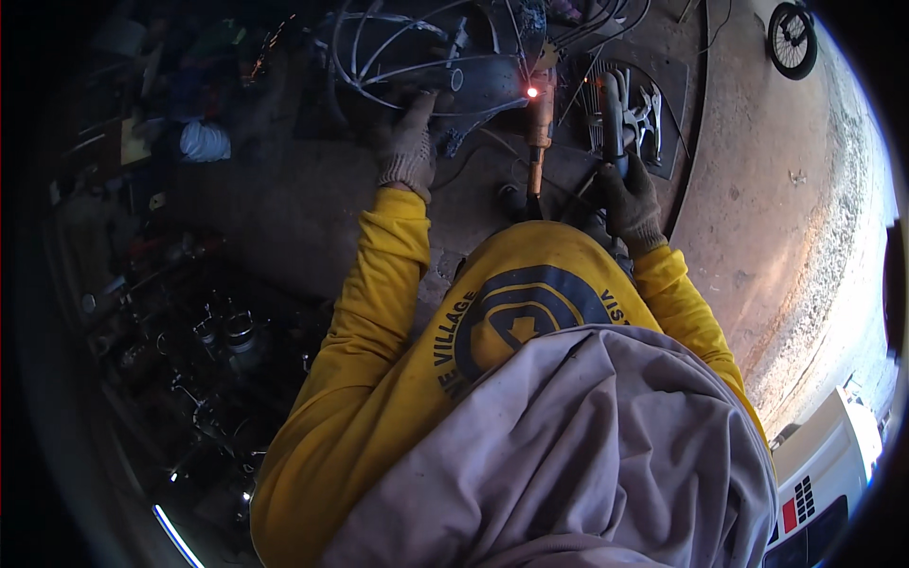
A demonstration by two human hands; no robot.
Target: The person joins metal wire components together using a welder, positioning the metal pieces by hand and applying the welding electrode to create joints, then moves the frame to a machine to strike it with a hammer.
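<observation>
At the top middle, a curved wire frame [365, 71] of bent metal rods surrounds a dark rounded metal piece [492, 80]. My gloved left hand [409, 147] is closed on the lower rod of the frame, its fingertips partly lost in shadow. A small red-orange spot glows at the right end of the metal piece, against an orange long-bodied tool [540, 118]. Farther right, my gloved right hand [630, 201] closes round the lower end of a grey bent tube [612, 114]; its fingers are partly dark. Silver locking pliers [654, 123] lie just beyond it.
Orange sparks [270, 47] fly at the upper left, above a white ribbed roll [204, 142]. Dark metal parts [237, 331] crowd the left side. A bicycle wheel [793, 41] stands at the upper right, and a white vehicle [824, 473] at the lower right. Cables run across the top.
</observation>
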